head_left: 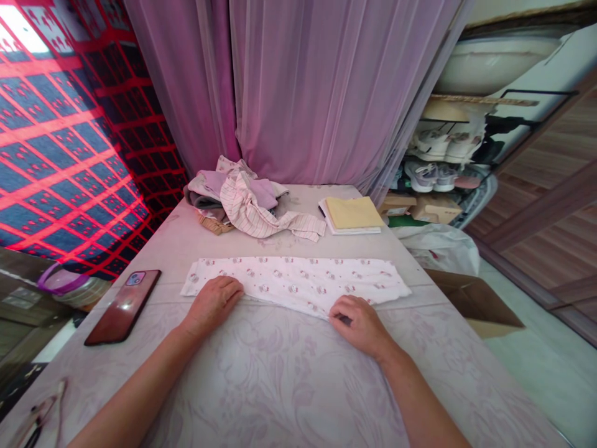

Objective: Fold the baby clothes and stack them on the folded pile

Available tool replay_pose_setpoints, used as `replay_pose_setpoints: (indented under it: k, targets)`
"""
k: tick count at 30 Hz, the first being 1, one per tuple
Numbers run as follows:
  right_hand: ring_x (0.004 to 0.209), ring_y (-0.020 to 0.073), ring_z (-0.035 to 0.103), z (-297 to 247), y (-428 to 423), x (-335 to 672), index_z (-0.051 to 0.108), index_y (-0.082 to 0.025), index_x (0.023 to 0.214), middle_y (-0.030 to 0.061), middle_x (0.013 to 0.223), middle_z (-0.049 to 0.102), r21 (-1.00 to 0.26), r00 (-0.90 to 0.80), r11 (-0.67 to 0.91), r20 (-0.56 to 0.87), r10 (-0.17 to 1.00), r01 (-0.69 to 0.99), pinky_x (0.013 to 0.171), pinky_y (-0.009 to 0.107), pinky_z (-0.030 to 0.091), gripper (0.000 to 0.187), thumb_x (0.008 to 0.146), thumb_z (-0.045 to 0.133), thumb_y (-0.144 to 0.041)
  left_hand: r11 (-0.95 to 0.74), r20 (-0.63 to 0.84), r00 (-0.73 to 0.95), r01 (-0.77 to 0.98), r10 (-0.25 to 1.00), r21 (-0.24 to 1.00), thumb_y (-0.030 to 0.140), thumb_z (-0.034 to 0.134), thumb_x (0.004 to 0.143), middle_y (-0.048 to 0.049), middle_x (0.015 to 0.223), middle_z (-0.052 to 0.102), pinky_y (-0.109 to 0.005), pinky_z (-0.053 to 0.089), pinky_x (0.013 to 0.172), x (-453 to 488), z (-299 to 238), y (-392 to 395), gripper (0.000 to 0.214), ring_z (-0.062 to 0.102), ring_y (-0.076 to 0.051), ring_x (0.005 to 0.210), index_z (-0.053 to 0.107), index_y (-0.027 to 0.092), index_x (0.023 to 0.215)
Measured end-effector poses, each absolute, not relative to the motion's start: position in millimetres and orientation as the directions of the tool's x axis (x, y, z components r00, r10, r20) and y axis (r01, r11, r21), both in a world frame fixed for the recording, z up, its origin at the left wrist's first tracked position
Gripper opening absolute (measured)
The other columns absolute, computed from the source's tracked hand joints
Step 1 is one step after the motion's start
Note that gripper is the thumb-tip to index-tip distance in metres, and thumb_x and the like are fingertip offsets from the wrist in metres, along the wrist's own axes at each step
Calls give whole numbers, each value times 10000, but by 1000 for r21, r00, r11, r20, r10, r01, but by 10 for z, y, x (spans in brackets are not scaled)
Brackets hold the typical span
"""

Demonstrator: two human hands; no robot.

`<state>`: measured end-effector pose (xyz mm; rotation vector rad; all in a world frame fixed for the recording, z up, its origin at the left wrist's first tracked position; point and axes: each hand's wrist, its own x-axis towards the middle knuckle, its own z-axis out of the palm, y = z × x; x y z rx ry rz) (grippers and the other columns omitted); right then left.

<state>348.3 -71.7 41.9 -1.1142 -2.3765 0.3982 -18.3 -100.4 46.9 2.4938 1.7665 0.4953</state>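
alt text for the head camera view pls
A person's left hand and right hand rest on the near edge of a long white printed cloth laid flat on a floral-covered table. A phone lies to the left; a clothes pile and yellow-topped folded stack sit behind.

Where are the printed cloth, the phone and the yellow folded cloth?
printed cloth (298,283): head view, middle of the laid-out strip.
phone (124,305): head view, centre of its dark back.
yellow folded cloth (353,213): head view, middle of its top face.
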Motion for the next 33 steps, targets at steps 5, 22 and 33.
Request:
replay_pose_setpoints:
  k: [5, 22, 33]
  targets:
    - [811, 178, 594, 488, -749, 3479, 653, -232, 750, 8, 797, 661, -411, -574, 609, 220, 789, 679, 749, 320, 397, 133, 760, 570, -128, -337, 216, 287, 907, 933, 251, 368, 414, 945, -76, 960, 687, -382, 466, 844, -160, 430, -1048, 285, 606, -223, 913, 645, 206, 910]
    - [791, 180, 626, 335, -664, 3593, 706, -268, 781, 15, 825, 683, -476, -605, 623, 216, 767, 620, 716, 320, 460, 164, 846, 557, -282, 317, 174, -366, 914, 914, 255, 463, 408, 893, -67, 922, 702, -308, 463, 737, -1034, 554, -1227, 368, 635, -211, 855, 673, 207, 903]
    - [773, 202, 633, 326, -657, 3579, 697, -271, 770, 33, 817, 694, -486, -591, 603, 202, 781, 632, 708, 333, 484, 170, 820, 560, -358, 433, 1, -441, 880, 897, 195, 424, 490, 832, -71, 906, 698, -293, 423, 680, -948, 632, -1041, 248, 638, -235, 869, 614, 211, 867]
